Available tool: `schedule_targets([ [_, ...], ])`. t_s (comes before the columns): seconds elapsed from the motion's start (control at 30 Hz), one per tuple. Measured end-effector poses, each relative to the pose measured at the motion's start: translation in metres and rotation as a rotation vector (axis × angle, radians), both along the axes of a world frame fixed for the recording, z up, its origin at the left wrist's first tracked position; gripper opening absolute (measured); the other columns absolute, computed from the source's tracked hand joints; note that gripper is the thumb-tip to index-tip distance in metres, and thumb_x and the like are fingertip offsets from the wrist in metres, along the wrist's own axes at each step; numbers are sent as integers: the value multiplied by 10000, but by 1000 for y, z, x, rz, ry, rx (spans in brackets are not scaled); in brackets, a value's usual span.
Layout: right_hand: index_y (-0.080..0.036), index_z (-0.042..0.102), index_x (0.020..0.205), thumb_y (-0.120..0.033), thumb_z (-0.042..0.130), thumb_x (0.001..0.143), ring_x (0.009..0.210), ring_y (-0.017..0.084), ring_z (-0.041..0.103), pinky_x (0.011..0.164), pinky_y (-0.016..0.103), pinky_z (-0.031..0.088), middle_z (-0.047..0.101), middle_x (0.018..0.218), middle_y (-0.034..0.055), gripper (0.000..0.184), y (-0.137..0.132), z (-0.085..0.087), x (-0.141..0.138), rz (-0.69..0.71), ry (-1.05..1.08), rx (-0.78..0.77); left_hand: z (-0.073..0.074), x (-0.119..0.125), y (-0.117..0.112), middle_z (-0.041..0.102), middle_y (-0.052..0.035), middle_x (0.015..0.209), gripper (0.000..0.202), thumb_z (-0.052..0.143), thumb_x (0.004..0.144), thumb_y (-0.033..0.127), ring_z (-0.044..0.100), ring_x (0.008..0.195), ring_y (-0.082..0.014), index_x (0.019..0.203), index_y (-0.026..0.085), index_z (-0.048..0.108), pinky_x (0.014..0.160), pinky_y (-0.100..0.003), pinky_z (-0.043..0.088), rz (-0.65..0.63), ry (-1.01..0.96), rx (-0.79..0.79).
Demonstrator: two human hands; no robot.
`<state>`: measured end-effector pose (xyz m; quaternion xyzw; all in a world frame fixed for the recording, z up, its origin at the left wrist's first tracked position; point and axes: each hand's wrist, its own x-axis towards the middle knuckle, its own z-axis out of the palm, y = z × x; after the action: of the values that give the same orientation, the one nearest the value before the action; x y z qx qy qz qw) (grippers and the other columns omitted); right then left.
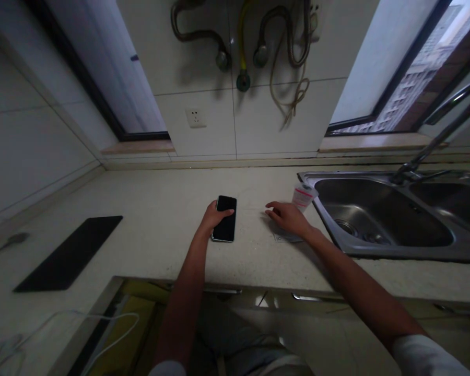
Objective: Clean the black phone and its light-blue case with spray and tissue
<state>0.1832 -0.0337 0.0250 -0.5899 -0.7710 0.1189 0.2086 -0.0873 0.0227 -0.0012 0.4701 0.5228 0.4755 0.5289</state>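
Observation:
A smartphone point(224, 230) with a dark screen is on the pale countertop, tilted only slightly from upright in the view. My left hand point(211, 217) grips its left edge, the thumb lying across the screen and the other fingers mostly hidden. To the right, my right hand point(289, 217) hovers over or rests on the counter, fingers loosely bent and apart, with nothing visible between them. Just behind it is a clear plastic cup or wrapper point(304, 195) with red markings. A flat, pale printed piece point(285, 238) shows partly beneath this hand.
A steel double sink point(376, 214) with a faucet point(409, 167) is at the right. On the left lie a black flat mat point(72, 253) and a white cable point(113, 316). Hoses and valves point(243, 81) hang on the tiled wall, above a socket point(196, 118).

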Motion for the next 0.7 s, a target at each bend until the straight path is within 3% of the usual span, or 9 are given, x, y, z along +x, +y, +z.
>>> schedule_targets([
  [0.13, -170, 645, 1252, -348, 506, 982, 884, 211, 711, 728, 269, 459, 775, 987, 97, 352, 0, -1, -3, 1, -142, -88, -3, -2, 2, 706, -55, 804, 518, 926, 496, 261, 678, 789, -251, 930, 178, 656, 805, -402, 542, 39, 218, 96],
  [0.3, -126, 611, 1287, -419, 610, 925, 961, 294, 706, 741, 321, 472, 752, 1039, 173, 466, -1, -3, 6, -61, -279, -149, -1, -3, -4, 718, -108, 924, 469, 916, 520, 334, 669, 943, -307, 900, 207, 672, 904, -407, 483, 108, 481, 207],
  [0.4, -122, 642, 1209, -482, 719, 832, 936, 333, 709, 698, 339, 473, 741, 1033, 208, 527, 0, -6, 11, -97, -328, -194, 0, -5, -11, 726, -115, 938, 458, 913, 526, 363, 650, 1044, -336, 893, 234, 671, 965, -414, 444, 151, 508, 205],
  [0.53, -154, 710, 918, -377, 726, 836, 846, 287, 713, 646, 301, 438, 752, 939, 169, 238, 0, -8, 9, -83, -331, -212, 1, -5, -18, 722, -123, 899, 429, 917, 516, 380, 619, 1129, -369, 828, 242, 658, 990, -422, 416, 158, 524, 162],
  [0.6, -165, 701, 907, -324, 652, 893, 852, 262, 704, 651, 288, 422, 752, 933, 149, 167, -1, -6, 3, -77, -303, -176, 2, -3, -20, 711, -118, 857, 414, 920, 508, 375, 602, 1157, -381, 789, 244, 647, 1000, -428, 405, 151, 529, 144],
  [0.7, -179, 674, 1022, -329, 508, 981, 870, 235, 690, 664, 280, 410, 749, 967, 126, 228, -3, -3, -7, -88, -237, -105, 3, 3, -23, 678, -101, 771, 383, 920, 493, 344, 566, 1205, -393, 713, 247, 622, 1039, -448, 378, 170, 458, 150],
])
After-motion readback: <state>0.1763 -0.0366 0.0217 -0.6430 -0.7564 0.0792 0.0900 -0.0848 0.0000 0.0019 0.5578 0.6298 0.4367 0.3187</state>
